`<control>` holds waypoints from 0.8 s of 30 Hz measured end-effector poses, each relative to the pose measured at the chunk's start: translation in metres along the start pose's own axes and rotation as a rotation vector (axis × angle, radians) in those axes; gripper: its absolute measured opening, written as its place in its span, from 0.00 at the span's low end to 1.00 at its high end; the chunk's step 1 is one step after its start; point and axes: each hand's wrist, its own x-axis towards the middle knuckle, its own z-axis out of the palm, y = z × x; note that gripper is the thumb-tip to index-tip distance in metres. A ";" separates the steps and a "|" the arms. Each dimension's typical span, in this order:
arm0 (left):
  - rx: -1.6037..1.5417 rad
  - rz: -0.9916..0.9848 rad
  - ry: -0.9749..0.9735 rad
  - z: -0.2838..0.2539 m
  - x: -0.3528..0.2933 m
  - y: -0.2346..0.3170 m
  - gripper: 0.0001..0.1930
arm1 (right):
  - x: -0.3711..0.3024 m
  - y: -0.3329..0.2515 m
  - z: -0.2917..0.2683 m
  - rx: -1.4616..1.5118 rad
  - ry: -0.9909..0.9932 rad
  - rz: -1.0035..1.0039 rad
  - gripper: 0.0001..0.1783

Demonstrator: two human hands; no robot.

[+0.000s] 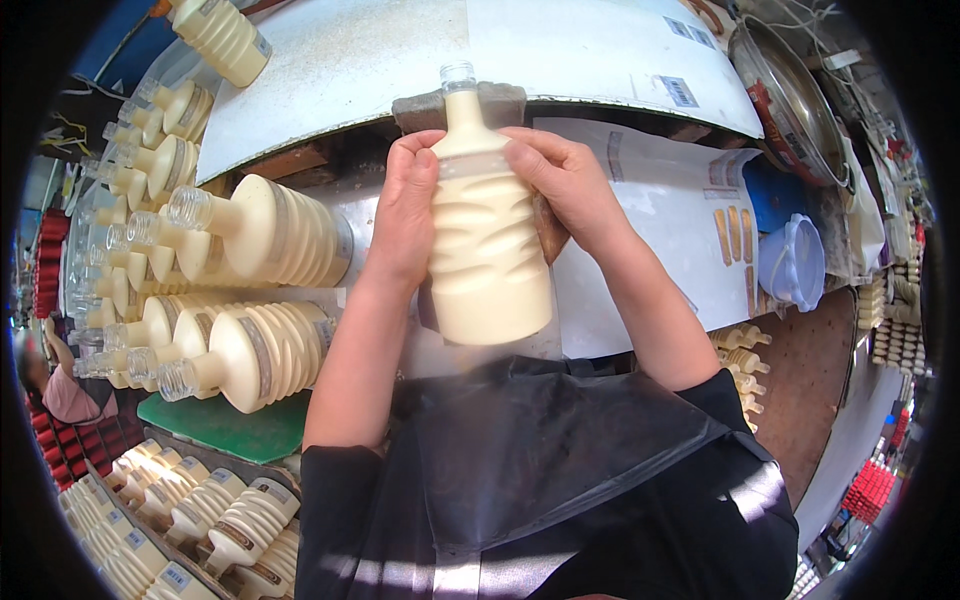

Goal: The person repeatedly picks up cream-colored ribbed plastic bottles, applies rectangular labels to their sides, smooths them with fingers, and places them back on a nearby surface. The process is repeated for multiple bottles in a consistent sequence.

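Observation:
Between my two hands lies a cream-coloured bottle [490, 250] with a wavy, ridged body and a clear glass screw neck that points away from me. My left hand [408, 205] grips its left shoulder, fingers curled and the thumb along the side. On the right shoulder, my right hand [565, 185] presses its thumb near a pale band around the bottle, with the other fingers underneath and partly hidden. Just beyond the shoulders, the neck passes over a brownish block [415, 108] at the worktable's edge.
Many similar bottles [285, 235] lie stacked at left, necks outward. Crates of bottles [235, 520] stand lower left, near a green board [225, 428]. A white sheet [640, 270] with label strips [735, 235] spreads at right, beside a pale blue bucket [792, 262]. A metal basin [790, 95] sits far right.

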 end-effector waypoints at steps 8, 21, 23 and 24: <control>-0.024 -0.107 0.023 0.001 -0.006 0.006 0.21 | -0.005 -0.011 -0.025 0.357 0.056 0.126 0.18; -0.109 -0.073 0.047 0.008 -0.013 0.006 0.21 | -0.045 -0.024 0.015 -0.708 0.391 -0.832 0.11; -0.117 -0.053 0.064 0.010 -0.015 0.007 0.21 | -0.050 -0.030 0.023 -0.851 0.261 -1.022 0.15; -0.105 -0.058 0.096 0.010 -0.015 0.007 0.21 | -0.050 -0.033 0.028 -0.885 0.250 -1.050 0.15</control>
